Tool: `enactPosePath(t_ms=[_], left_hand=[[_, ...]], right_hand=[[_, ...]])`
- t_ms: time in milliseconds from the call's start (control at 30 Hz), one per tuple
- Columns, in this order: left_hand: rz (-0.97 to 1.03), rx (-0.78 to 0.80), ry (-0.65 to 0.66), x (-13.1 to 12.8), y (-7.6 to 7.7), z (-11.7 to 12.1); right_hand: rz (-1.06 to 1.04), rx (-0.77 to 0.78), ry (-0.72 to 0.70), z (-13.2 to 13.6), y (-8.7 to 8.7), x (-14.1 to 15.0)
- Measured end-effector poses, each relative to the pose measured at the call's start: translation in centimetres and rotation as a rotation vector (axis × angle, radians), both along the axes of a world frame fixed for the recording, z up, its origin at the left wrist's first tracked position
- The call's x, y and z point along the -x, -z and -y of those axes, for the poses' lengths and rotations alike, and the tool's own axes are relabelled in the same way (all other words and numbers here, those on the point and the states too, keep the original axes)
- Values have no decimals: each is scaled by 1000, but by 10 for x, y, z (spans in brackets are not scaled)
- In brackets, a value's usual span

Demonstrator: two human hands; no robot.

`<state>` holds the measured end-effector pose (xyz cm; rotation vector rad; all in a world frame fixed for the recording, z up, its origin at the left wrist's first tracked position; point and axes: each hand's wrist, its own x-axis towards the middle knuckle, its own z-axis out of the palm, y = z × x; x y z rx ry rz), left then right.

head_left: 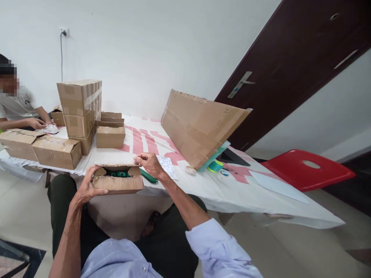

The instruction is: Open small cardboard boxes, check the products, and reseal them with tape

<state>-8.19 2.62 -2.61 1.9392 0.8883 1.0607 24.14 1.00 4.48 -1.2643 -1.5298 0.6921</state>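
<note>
My left hand (88, 185) grips the left end of a small cardboard box (118, 184), thumb on the near side and fingers at the back. The box is held at the table's front edge, its top slot open, and something dark green (120, 174) shows inside. My right hand (149, 164) is at the box's far right corner, thumb and fingers pinched together. What is between them is too small to make out. Just right of the box, under my right hand, lies a green curved object (148, 176). Beside it is a sheet of silvery, bubbled material (166, 166).
Cardboard boxes (72, 100) stand stacked at left, with more around them. A large cardboard panel (199, 123) leans on the table's right half, near a green tape roll (215, 166). A red chair (307, 170) stands right. Another person (20, 108) sits far left, handling something white.
</note>
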Motion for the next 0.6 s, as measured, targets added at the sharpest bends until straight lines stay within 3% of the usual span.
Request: enactPosePath(t_ms=[600], left_hand=[[-72,-73,-14,-2,-11,4]], right_hand=[[-254,276,-109,-18,2,-10]])
